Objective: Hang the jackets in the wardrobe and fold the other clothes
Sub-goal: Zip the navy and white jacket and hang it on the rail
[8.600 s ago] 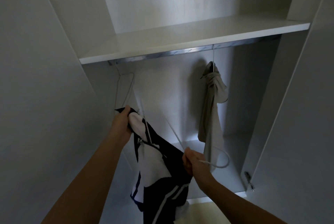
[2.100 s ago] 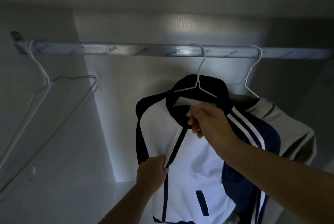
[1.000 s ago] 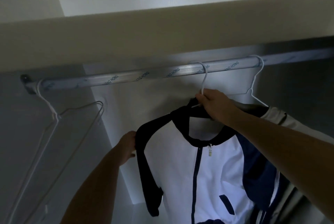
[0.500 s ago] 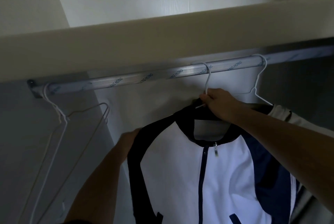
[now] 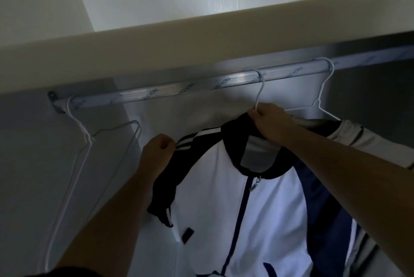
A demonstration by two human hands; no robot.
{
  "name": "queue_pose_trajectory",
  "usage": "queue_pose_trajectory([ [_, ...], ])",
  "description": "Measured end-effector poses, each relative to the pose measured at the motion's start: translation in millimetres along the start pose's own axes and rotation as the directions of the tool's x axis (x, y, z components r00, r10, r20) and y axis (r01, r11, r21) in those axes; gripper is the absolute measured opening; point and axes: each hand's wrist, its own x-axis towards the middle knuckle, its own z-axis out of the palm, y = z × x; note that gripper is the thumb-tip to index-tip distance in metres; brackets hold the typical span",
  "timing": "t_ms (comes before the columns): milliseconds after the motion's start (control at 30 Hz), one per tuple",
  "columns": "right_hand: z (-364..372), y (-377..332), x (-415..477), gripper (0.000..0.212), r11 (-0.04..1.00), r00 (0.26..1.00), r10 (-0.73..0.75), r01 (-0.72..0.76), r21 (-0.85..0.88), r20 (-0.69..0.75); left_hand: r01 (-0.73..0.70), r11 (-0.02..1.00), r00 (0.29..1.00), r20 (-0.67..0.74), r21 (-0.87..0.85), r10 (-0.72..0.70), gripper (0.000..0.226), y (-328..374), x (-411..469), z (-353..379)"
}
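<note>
Right hand [image 5: 268, 120] pinched white wire hanger [image 5: 260, 94] at its neck, one o'clock. Left hand [image 5: 155, 153] pinched white-and-navy zip jacket [image 5: 212, 187] by its striped shoulder, nine o'clock.

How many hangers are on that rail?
3: empty hanger at the left end, middle hanger carrying the white jacket, right hanger beyond it. The left might be two overlapping.

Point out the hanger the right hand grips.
The middle hanger, bearing the white-and-navy jacket: the right hand pinches its neck. The left-end hangers hang bare; the rightmost hanger carries a beige garment.
</note>
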Motion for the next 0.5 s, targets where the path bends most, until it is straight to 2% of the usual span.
queue_pose_trajectory([
  [67, 1.5, -0.1, -0.3, 0.037, 1.0, 1.0, 0.0, -0.001, 0.01, 0.007, -0.02, 0.998, 1.0, 0.018, -0.061, 0.022, 0.026, -5.3, -1.5, 8.6],
  [167, -2.3, 2.1, 0.6, 0.036, 1.0, 1.0, 0.006, -0.006, -0.006, 0.024, -0.14, 0.99, 0.983, 0.12, 0.0, 0.139, 0.044, 2.2, 0.7, 18.1],
  [300, -8.2, 3.9, 2.0, 0.035, 1.0, 0.999, 0.021, -0.021, 0.009, 0.034, -0.283, 0.954, 0.938, 0.236, 0.095, 0.254, 0.041, 23.4, 6.1, 28.8],
  [367, -9.9, 3.9, 1.5, 0.035, 1.0, 0.999, 0.028, -0.028, 0.009, 0.044, -0.351, 0.926, 0.911, 0.279, 0.135, 0.305, 0.029, 41.1, 5.9, 38.9],
  [433, -11.6, 4.2, 1.4, 0.035, 1.0, 0.998, 0.026, -0.026, -0.003, 0.053, -0.415, 0.875, 0.901, 0.249, 0.25, 0.356, 0.008, 57.8, 3.4, 48.5],
  [500, -12.5, 5.9, 2.3, 0.036, 1.0, 0.999, 0.016, -0.014, -0.027, 0.052, -0.432, 0.807, 0.901, 0.155, 0.403, 0.405, 0.023, 67.5, 1.5, 52.5],
])
